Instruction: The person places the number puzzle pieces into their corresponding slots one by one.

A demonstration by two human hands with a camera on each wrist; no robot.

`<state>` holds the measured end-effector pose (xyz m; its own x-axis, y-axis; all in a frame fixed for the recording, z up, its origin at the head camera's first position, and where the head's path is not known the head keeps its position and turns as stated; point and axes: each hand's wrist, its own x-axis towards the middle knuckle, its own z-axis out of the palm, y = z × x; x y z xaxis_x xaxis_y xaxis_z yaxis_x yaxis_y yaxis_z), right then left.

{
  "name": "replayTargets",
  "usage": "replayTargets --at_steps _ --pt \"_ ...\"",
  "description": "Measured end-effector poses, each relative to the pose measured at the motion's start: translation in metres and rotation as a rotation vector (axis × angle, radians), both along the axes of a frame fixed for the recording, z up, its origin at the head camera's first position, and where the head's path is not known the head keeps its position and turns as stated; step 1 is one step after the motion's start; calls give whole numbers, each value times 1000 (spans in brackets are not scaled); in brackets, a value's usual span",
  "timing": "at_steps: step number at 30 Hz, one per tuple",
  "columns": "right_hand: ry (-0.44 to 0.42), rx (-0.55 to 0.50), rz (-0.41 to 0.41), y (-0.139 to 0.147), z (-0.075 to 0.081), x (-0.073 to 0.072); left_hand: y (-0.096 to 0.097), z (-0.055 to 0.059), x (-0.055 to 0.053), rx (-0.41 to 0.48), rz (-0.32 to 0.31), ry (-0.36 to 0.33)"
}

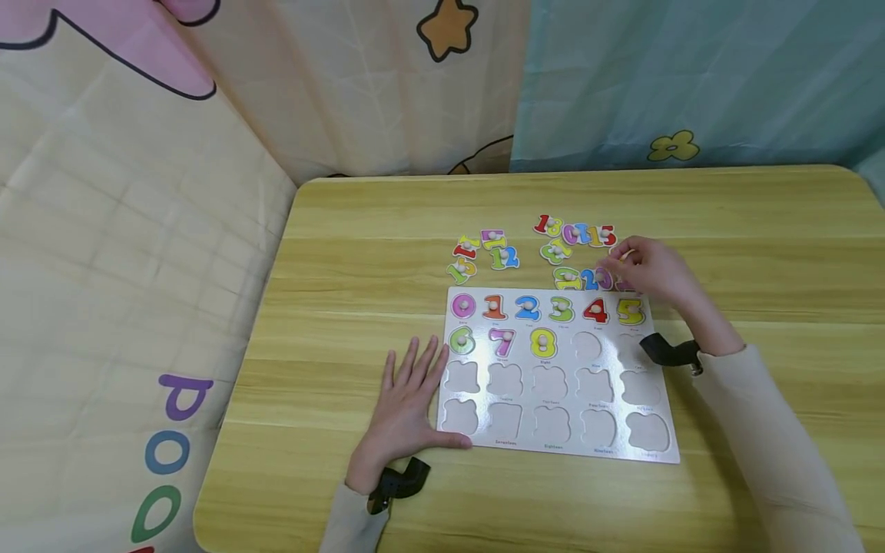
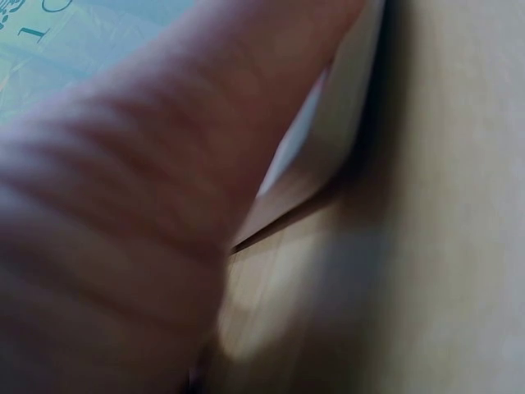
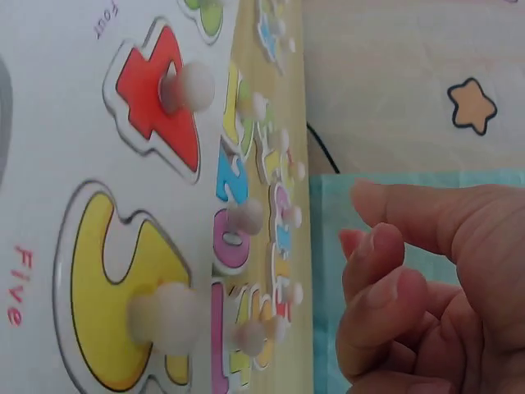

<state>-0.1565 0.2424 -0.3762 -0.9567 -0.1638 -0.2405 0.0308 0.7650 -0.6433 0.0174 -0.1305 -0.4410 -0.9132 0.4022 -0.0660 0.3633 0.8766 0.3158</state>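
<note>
A white number puzzle board (image 1: 528, 422) lies on the table, with knobbed number pieces 0 to 8 in its top two rows, such as the red 4 (image 1: 596, 310) and yellow 5 (image 3: 98, 328). My left hand (image 1: 408, 411) rests spread at the board's left side, its thumb touching the lower left corner. The left wrist view is blurred and mostly filled by skin. Beyond the upper right corner, my right hand (image 1: 653, 269) hovers over loose pieces beside the blue-and-purple 20 (image 3: 220, 185). Its fingers (image 3: 381, 300) are loosely bent and hold nothing.
Several loose two-digit pieces lie behind the board, among them the 12 (image 1: 512, 256), the 13 (image 1: 542, 224) and the 15 (image 1: 608, 237). The wooden table (image 1: 290, 369) meets patterned curtains (image 1: 387, 92) at the back and left.
</note>
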Motion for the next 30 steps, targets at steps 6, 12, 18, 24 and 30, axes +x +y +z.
replayTargets --at_steps 6,12,18,24,30 --pt "-43 -58 -111 14 -12 -13 0 1 0 -6 1 -7" --pt "-75 -28 -149 20 -20 -21 0 0 0 9 1 -13" --pt "-67 1 -141 21 -23 -23 0 -1 0 2 2 -5" --pt "-48 11 -123 22 -25 -25 0 -1 0 -4 4 -4" --pt "58 9 -133 19 -21 -17 0 0 0 -1 3 -6"
